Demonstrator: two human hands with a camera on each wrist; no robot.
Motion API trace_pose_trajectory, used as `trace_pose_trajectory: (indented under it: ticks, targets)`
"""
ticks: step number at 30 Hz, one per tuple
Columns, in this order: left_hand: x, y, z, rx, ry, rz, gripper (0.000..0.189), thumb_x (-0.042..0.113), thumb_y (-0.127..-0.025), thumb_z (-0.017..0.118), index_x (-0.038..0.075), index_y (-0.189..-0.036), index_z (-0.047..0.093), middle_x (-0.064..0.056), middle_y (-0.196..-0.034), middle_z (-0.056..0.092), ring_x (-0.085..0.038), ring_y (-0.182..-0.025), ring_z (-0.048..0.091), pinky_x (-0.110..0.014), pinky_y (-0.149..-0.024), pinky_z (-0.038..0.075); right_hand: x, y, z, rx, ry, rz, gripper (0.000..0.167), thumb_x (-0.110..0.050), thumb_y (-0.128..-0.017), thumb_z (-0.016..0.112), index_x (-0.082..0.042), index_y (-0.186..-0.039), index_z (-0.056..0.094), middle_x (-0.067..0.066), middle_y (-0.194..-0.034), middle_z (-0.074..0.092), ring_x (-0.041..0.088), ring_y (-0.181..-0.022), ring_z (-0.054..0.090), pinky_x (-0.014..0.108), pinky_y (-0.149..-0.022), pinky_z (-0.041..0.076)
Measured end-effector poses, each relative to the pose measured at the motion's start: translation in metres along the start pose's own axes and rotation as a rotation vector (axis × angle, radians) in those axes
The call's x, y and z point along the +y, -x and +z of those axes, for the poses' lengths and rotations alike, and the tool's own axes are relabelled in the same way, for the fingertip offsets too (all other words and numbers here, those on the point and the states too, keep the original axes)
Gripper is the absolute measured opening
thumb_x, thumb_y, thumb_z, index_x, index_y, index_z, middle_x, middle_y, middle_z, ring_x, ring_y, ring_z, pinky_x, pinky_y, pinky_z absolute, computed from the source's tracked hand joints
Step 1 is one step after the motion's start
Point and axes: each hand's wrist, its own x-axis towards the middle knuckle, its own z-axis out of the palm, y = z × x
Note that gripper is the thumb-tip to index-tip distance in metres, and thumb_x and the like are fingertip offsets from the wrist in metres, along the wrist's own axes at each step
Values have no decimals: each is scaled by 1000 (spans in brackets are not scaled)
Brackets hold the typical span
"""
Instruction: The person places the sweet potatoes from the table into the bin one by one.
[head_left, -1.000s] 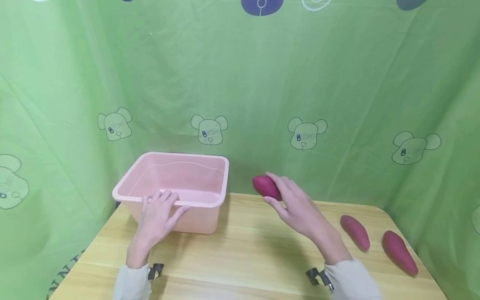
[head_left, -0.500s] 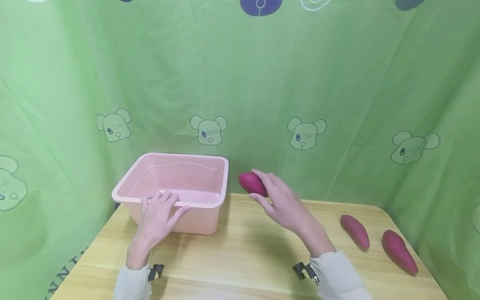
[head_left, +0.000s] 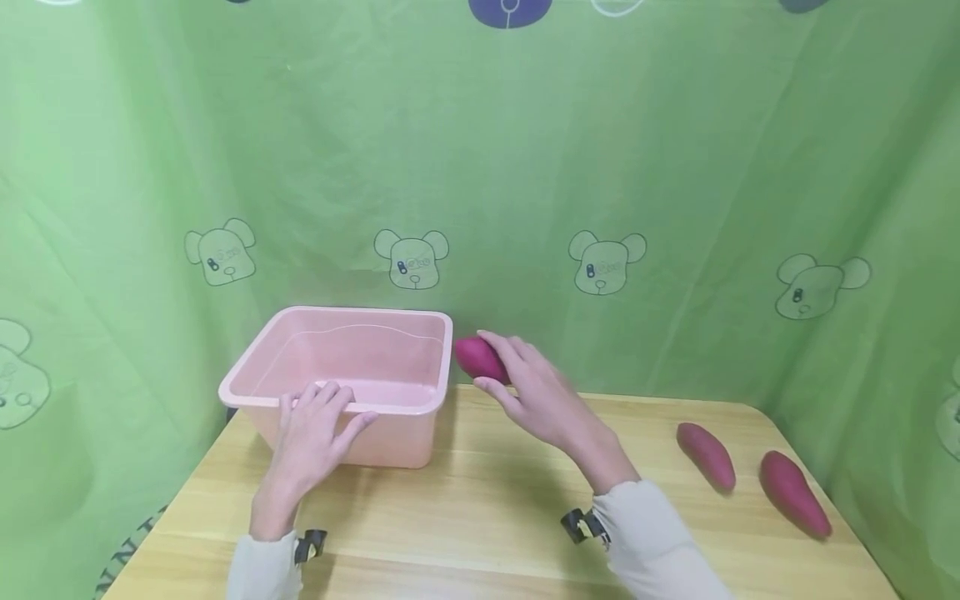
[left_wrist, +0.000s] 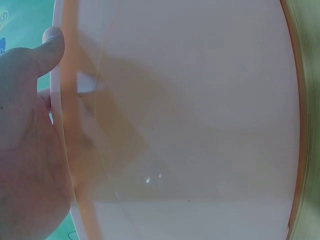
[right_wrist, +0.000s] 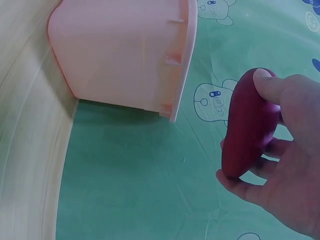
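A pink plastic basin (head_left: pixel 397 437) stands at the back left of the table. My left hand (head_left: pixel 311 442) holds its front rim, fingers hooked over into it and thumb along the outside. In the air just right of the basin, my right hand (head_left: pixel 540 404) grips a purple-red sweet potato (head_left: pixel 478 358) between thumb and fingers. The right wrist view shows that sweet potato (right_wrist: pixel 247 125) whole, apart from the basin's wall (right_wrist: pixel 115 55). Two more sweet potatoes lie at the table's right, one (head_left: pixel 707 457) nearer the middle and one (head_left: pixel 795 493) by the edge.
The wooden table (head_left: pixel 465 533) has a rounded far right corner. A green curtain (head_left: pixel 510 150) printed with bear heads hangs close behind it and along both sides. The basin's walls rise well above the tabletop.
My right hand has moved left with the sweet potato, closer to the basin's right rim. The left hand stays on the front rim. The head view has shifted slightly.
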Motion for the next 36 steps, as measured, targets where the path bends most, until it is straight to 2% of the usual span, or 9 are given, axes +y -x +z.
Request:
trace_pose_trajectory:
  ticks: [9,19,25,36]
  targets:
    - [2,-1,-1,-9,-2,-18,34,50,-98,63,17,-92,59,-1,-97,60,-26,-98,51,-50,-87,30,-6,-9,7,-18,-15,-17,62,-41,-103,61,-23,-157,38,7,-135,57,24,-117,58,47,-94,53]
    - [2,0,0,-4,-3,-13,34,50,-98,63,17,-92,59,-3,-98,61,-27,-99,52,-50,-87,30,-11,-14,17,-23,-35,-8,60,-40,-103,62,-26,-157,39,4,-130,58,21,-113,57,45,-93,53]
    - [2,0,-1,2,-3,-7,33,49,-98,63,17,-92,59,-2,-97,61,-27,-99,52,-51,-87,30,-16,-19,23,-25,-53,-14,63,-38,-102,64,-23,-157,38,6,-130,59,22,-113,58,45,-92,53]
    - [3,1,0,5,-7,-10,32,48,-98,65,18,-88,56,-1,-94,59,-27,-96,52,-49,-85,30,-26,-26,32,-53,6,-23,62,-34,-105,58,-23,-160,32,10,-137,56,26,-117,56,48,-98,48]
